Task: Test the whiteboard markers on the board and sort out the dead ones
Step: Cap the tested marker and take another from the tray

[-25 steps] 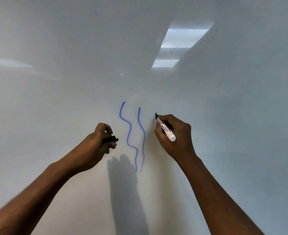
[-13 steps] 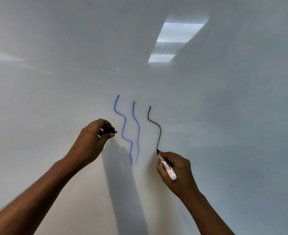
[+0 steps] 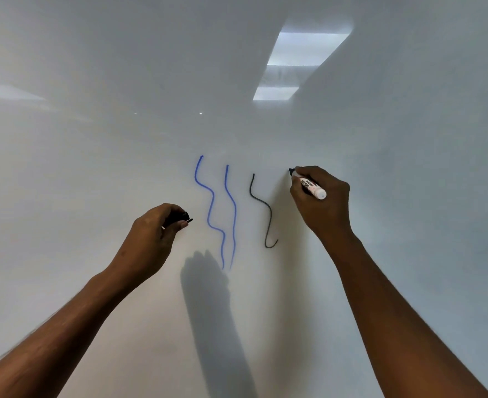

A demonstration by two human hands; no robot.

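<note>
Left arm: enters from the lower left and reaches up toward the board.
Left hand [image 3: 155,235]: fingers curled shut round a black cap [image 3: 181,217], held just off the board, left of the blue lines.
Right hand [image 3: 321,203]: closed in a writing grip on the marker [image 3: 308,185], white barrel with a printed label, butt end toward the camera.
Marker tip: dark, at or just off the board, to the upper right of the black line; contact cannot be told.
Shadow [image 3: 208,297]: of the left arm, on the board below the lines.
Blue lines [image 3: 212,208]: two wavy strokes side by side, solid in colour; in my judgement one or two blue markers proved live.
Black line [image 3: 261,208]: one wavy stroke with a hook at the foot, dark and unbroken; this marker appears live.
Board [image 3: 93,139]: white, glossy, with ceiling lights reflected at the upper right.
Progress: three test strokes made; a second black stroke seems about to begin.
Remaining: recapping, sorting; no other markers or piles are in view.
</note>
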